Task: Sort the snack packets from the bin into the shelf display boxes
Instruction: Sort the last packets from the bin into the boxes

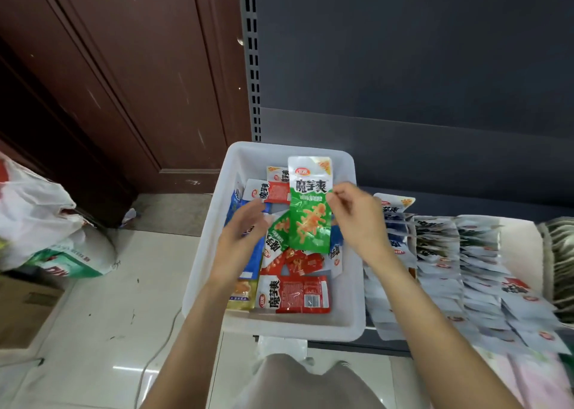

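Observation:
A white plastic bin (pixel 354 321) stands in front of me with several snack packets in it, red, blue, green and yellow. My right hand (pixel 357 219) pinches the right edge of a green packet (pixel 309 209) and holds it upright above the bin. My left hand (pixel 242 237) hovers over the bin's left side with its fingers spread, holding nothing, close to a second green packet (pixel 278 231). A red packet (pixel 295 293) lies flat near the bin's front. To the right, shelf display boxes (pixel 521 247) hold rows of packets (pixel 441 272) standing on edge.
A dark grey shelf back panel (pixel 403 66) rises behind the bin. A brown wooden door (pixel 124 82) stands to the left. White plastic bags (pixel 40 222) and a cardboard box (pixel 21 309) sit on the tiled floor at left.

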The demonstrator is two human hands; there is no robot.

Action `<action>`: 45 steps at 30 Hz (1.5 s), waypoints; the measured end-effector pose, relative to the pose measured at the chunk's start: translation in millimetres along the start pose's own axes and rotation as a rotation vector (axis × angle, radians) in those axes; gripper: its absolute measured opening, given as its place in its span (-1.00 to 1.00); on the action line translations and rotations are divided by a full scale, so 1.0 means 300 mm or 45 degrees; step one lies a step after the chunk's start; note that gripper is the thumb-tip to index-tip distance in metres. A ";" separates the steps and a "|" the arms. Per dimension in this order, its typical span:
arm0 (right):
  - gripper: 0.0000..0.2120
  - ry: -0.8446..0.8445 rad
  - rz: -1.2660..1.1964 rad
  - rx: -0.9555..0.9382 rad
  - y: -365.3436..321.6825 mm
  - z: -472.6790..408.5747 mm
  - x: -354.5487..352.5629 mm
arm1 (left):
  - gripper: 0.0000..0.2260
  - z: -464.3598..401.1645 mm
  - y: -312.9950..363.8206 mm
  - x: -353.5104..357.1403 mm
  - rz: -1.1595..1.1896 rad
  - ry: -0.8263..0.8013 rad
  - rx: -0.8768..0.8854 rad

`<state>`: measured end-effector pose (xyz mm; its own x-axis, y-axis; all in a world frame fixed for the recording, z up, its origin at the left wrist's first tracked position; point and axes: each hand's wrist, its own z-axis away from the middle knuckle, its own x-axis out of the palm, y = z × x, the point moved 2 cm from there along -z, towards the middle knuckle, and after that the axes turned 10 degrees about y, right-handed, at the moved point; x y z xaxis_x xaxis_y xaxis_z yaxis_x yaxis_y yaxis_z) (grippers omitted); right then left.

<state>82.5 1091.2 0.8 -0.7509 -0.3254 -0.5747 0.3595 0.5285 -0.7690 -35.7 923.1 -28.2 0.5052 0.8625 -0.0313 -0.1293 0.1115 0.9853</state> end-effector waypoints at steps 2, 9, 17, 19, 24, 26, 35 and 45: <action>-0.87 -0.021 -0.355 0.262 0.003 0.038 -0.042 | -0.68 0.043 0.065 0.061 0.057 -0.192 -0.051; -0.61 0.166 -0.844 0.395 0.009 0.123 -0.328 | -0.70 0.133 0.173 0.303 -0.338 -0.457 0.378; -0.97 0.451 -0.622 0.456 0.247 0.189 -0.736 | -0.68 0.265 0.195 0.700 -0.599 -0.463 1.106; -0.94 0.697 -0.676 0.479 0.308 0.202 -0.815 | -0.63 0.278 0.183 0.795 -0.552 -0.439 1.102; -0.85 0.986 -0.772 0.433 0.435 0.167 -0.958 | -0.63 0.263 0.132 0.987 -0.899 -0.350 1.378; -0.88 0.985 -0.756 0.429 0.483 0.134 -0.974 | -0.59 0.249 0.100 1.044 -1.179 -0.470 1.371; -0.85 0.364 0.073 -0.119 0.518 -0.057 -0.914 | -0.64 0.268 0.039 1.056 -1.423 -0.683 1.415; -0.83 -0.142 1.009 -0.320 0.538 -0.075 -0.709 | -0.72 0.252 0.001 1.039 -1.341 -0.627 1.573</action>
<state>287.8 1263.5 5.2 -0.2641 0.1470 -0.9532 0.6133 0.7884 -0.0484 186.2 1154.7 -25.1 0.1603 0.4204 -0.8931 0.9844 -0.1342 0.1135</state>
